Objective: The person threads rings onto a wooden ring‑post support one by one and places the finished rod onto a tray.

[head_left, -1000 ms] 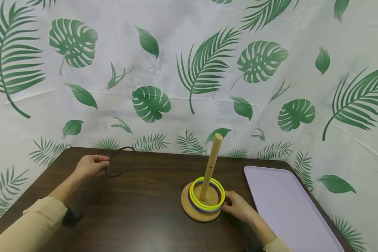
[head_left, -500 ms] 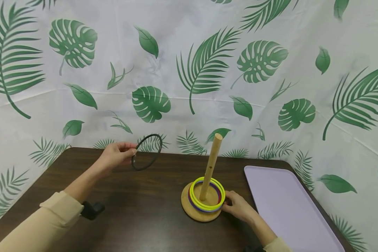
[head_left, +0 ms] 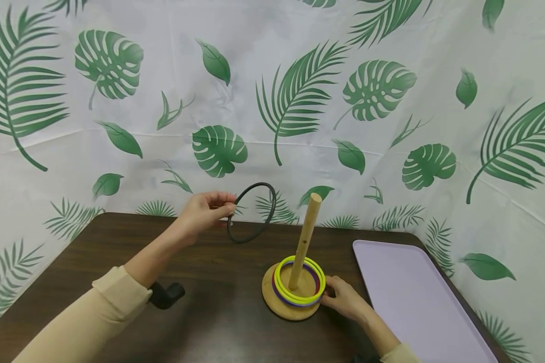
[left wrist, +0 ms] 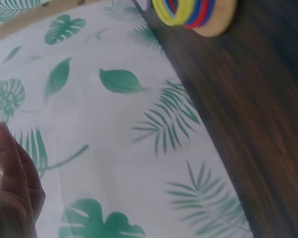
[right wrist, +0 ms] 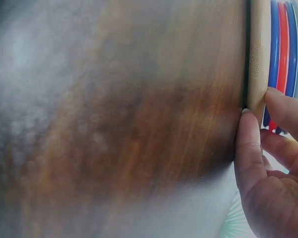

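My left hand (head_left: 204, 212) pinches a thin black ring (head_left: 274, 201) between thumb and fingers. The ring hangs upright in the air, left of the wooden peg (head_left: 307, 227). In the left wrist view only part of this hand (left wrist: 12, 183) shows at the left edge. The peg leans slightly and rises from a round wooden base (head_left: 291, 313), ringed by a stack with yellow rings (head_left: 301, 300) on top and blue and red ones below. My right hand (head_left: 345, 297) holds the base's right edge; in the right wrist view, thumb and finger pinch the base rim (right wrist: 260, 54).
A pale purple tray (head_left: 418, 287) lies on the right of the dark wooden table (head_left: 218, 312). Behind the table hangs a white cloth (head_left: 172, 75) with green leaf prints. A black strap mount (head_left: 167, 295) sits under my left wrist.
My left hand has carried the black ring rightward and upward, from the table's left side to near the peg. My right hand and the stand have stayed in place.
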### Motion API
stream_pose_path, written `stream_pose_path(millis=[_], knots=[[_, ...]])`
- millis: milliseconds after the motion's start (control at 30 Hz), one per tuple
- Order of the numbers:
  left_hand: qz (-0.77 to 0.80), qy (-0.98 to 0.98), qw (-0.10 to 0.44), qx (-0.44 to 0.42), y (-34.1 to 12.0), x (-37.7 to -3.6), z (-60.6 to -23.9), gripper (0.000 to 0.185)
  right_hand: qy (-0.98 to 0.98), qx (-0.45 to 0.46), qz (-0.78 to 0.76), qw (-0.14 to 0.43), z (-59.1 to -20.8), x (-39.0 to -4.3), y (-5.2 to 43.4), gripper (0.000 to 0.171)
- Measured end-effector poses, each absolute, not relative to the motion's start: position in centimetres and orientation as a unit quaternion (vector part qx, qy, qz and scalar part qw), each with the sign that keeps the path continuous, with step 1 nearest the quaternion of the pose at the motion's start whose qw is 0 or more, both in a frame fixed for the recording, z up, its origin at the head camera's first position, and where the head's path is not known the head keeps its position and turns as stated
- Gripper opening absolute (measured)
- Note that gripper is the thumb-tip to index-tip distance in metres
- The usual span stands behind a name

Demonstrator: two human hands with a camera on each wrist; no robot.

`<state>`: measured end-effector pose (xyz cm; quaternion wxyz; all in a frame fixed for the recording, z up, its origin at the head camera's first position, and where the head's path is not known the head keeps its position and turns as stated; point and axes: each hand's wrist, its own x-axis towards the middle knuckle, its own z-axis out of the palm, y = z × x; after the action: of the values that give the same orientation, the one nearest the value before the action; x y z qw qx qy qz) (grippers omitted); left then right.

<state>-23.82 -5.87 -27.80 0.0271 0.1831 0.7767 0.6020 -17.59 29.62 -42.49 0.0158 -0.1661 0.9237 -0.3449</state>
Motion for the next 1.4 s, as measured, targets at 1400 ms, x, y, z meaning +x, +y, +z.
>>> stream_pose_path(millis=[1400], knots=[[0.589, 0.781, 0.102, 0.181, 4.3, -24.3, -31.8, 0.018, 0.926, -0.169, -0.338, 0.018, -42.5, -17.7, 29.8, 0.022]])
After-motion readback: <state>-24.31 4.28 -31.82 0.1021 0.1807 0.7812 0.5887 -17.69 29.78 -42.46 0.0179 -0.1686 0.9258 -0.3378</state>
